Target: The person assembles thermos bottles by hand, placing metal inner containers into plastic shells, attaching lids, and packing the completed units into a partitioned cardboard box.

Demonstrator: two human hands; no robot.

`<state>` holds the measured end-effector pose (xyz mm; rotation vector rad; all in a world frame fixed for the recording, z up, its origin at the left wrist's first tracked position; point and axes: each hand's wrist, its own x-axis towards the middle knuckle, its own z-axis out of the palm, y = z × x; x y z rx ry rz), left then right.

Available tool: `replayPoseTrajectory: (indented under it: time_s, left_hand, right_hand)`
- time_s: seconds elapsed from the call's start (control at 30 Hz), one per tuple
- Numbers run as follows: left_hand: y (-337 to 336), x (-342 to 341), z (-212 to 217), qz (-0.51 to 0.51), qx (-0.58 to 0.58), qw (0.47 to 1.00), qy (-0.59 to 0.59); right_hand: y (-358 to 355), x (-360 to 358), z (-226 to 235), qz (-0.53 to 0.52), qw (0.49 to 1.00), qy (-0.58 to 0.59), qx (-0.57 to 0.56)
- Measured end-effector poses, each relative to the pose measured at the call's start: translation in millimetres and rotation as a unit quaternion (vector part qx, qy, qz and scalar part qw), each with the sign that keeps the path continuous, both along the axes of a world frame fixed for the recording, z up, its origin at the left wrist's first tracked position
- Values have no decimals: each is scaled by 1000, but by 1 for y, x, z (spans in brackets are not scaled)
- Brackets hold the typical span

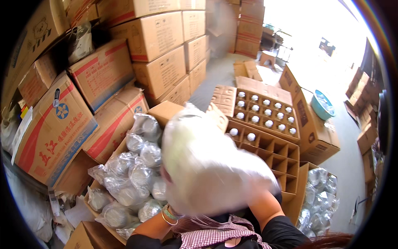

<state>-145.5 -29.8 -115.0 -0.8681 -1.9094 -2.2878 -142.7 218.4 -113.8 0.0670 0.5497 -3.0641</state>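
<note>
A large, pale white bundle [207, 162] that looks like a plastic bag or wrapping fills the space in front of my body, smeared by motion. My right hand [260, 189], blurred, grips its lower right end. My left hand [167, 176] holds its left side, mostly hidden behind it; bracelets circle that wrist. Below and left of the bundle, a carton holds several silvery, clear-wrapped round pieces [137, 178]. Just beyond its right end lies an open carton with cardboard dividers [286, 170], where two silver-tipped pieces [251, 137] stand in the far-left cells.
Behind the divided carton, another carton [295, 137] has silver-tipped pieces in its cells. More wrapped pieces [319, 189] fill a box at the right. A teal basin [322, 104] rests on a carton. Stacked cartons [159, 37] rise at the back left; printed boxes [58, 133] crowd the left.
</note>
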Motion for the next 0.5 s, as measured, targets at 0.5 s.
replayPoseTrajectory:
  time_s: [0.5]
  left_hand:
    - [149, 103, 41, -393, 66, 911, 105]
  right_hand:
    - [4, 296, -25, -399, 638, -108, 649]
